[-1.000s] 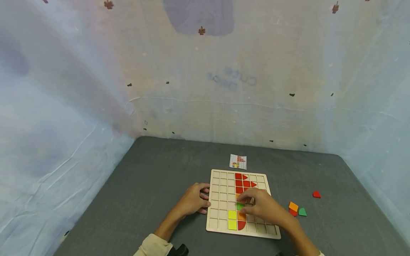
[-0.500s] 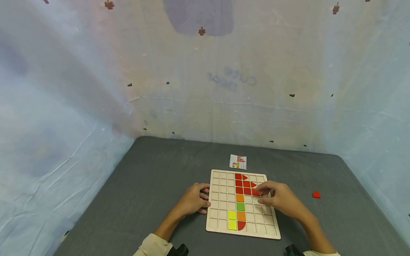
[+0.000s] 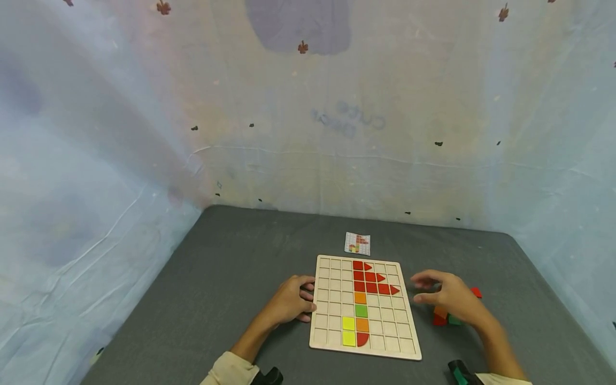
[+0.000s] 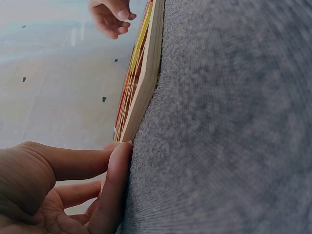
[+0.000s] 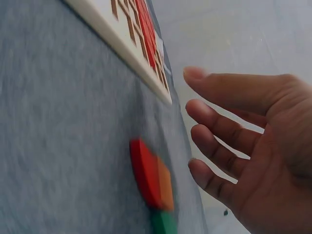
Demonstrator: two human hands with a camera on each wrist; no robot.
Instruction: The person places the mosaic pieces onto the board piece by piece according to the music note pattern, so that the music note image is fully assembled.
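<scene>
My left hand [image 3: 289, 300] is at the left edge of a wooden grid board [image 3: 335, 297]; in the left wrist view its thumb and a finger pinch the board's pale edge [image 4: 145, 90]. Seated in the board are red squares and triangles, an orange square [image 3: 360, 298], a green square [image 3: 361, 310], yellow squares [image 3: 348, 331], another orange square and a red rounded piece [image 3: 362, 339]. Right of the board my right hand [image 3: 449, 297] hovers with loosely bent, parted fingers, nothing between them. Under it lie red, orange [image 5: 165, 185] and green [image 5: 163, 222] pieces, partly hidden in the head view.
A small printed pattern card [image 3: 357, 244] lies behind the board. One more red piece [image 3: 476, 292] shows beyond the right hand. A grey cloth-covered table [image 3: 260, 240] meets hanging pale sheets at its back and sides.
My right hand has moved right, from over the board's middle to beside its right edge, uncovering a red triangle at the end of the third row. The left hand has stayed put.
</scene>
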